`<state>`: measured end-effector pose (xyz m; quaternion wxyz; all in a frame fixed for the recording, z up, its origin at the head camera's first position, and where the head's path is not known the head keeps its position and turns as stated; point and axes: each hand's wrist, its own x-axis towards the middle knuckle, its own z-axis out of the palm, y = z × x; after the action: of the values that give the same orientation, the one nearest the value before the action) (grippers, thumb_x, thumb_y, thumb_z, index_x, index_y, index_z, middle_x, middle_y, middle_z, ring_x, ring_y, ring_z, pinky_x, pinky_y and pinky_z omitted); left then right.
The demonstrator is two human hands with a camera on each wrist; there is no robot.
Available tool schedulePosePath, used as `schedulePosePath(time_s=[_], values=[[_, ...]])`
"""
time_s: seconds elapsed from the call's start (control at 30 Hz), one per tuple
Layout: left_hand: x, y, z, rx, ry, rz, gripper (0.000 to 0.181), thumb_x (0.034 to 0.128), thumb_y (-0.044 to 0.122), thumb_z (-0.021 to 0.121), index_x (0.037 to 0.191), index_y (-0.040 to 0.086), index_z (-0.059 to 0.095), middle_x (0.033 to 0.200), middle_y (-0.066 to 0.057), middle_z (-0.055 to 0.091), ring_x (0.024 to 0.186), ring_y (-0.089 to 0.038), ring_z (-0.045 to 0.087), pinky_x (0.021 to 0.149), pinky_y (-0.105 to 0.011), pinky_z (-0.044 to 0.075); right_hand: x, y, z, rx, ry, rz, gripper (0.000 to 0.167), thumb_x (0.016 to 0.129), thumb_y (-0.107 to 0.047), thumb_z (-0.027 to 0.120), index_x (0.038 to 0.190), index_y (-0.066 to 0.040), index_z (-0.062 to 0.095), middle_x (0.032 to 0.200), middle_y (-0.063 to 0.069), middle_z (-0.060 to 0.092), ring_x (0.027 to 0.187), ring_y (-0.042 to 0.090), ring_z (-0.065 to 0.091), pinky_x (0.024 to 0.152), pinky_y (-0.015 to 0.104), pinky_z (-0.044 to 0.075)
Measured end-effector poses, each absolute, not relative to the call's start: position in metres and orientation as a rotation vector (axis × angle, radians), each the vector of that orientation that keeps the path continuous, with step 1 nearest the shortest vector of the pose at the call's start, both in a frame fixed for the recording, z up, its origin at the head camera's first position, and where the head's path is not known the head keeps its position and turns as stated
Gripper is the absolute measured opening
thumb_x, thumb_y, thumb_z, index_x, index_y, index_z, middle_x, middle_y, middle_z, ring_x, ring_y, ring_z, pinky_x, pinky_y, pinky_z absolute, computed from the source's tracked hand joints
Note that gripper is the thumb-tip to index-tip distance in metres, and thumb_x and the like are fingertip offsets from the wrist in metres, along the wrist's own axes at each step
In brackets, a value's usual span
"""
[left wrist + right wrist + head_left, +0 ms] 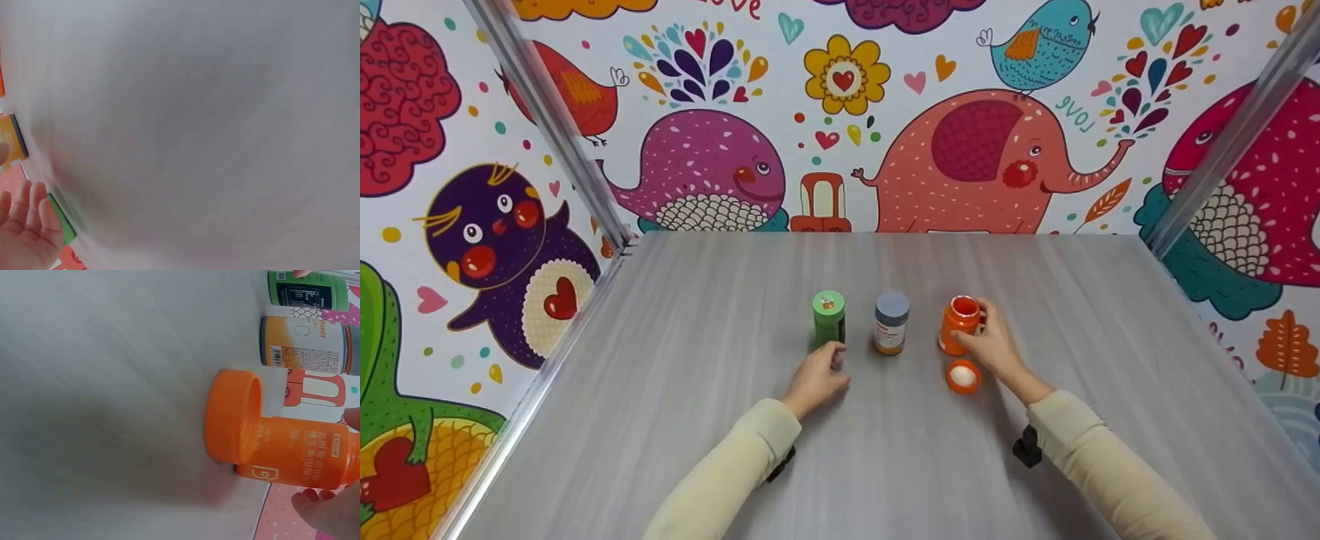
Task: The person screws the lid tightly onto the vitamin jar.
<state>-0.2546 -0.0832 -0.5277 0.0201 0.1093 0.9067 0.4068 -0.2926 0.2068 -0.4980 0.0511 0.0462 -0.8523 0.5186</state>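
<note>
An uncapped orange bottle (952, 339) stands upright at the right, and my right hand (996, 346) holds it from the right, thumb in front and fingers on the far side. Just in front of it lies its orange lid (963, 376), hollow side up with a white inside. My left hand (816, 379) hovers close in front of a green-capped canister (830, 324), fingers loosely bent and nothing in them. In the left wrist view the left hand's palm (25, 239) shows beside the canister. Whether its fingertips touch the canister, I cannot tell.
Between canister and orange bottle stands a grey-capped bottle (891, 330) with a white and orange label. All stand on a grey wood-grain table (697, 360). A wall (825, 135) with cartoon animals rises behind it, with metal posts (562, 142) at the corners.
</note>
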Motion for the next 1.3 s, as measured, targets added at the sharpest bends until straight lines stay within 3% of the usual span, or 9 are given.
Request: schedulePosePath(time_s=[0.43, 0.87, 1.3], values=[[-0.254, -0.082, -0.527, 0.281, 2.800, 1.262, 0.044, 0.0779, 0.005, 0.068, 0.118, 0.002, 0.052, 0.099, -0.011, 0.058, 0.093, -0.023, 0.056, 0.081, -0.039, 0.046, -0.298, 0.205, -0.509, 0.048, -2.635, 1.662, 0.068, 0.082, -0.004, 0.062, 0.134, 0.011, 0.022, 0.132, 0.030, 0.038, 0.121, 0.040, 0.040, 0.103, 0.049, 0.032], [-0.255, -0.082, -0.528, 0.245, 2.793, 1.249, 0.042, 0.0776, 0.006, 0.068, 0.117, 0.002, 0.052, 0.099, -0.009, 0.058, 0.095, -0.023, 0.056, 0.082, -0.039, 0.046, -0.299, 0.201, -0.512, 0.091, -2.600, 1.674, 0.062, 0.081, -0.004, 0.065, 0.130, 0.010, 0.029, 0.128, 0.028, 0.043, 0.118, 0.037, 0.043, 0.101, 0.047, 0.035], [-0.254, -0.080, -0.530, 0.248, 2.774, 1.270, 0.037, 0.0771, 0.006, 0.068, 0.111, 0.003, 0.054, 0.098, -0.010, 0.059, 0.090, -0.023, 0.057, 0.079, -0.038, 0.047, -0.277, 0.178, -0.510, 0.267, -2.670, 1.657, 0.058, 0.078, -0.005, 0.069, 0.125, 0.008, 0.038, 0.121, 0.026, 0.051, 0.112, 0.036, 0.047, 0.100, 0.051, 0.033]])
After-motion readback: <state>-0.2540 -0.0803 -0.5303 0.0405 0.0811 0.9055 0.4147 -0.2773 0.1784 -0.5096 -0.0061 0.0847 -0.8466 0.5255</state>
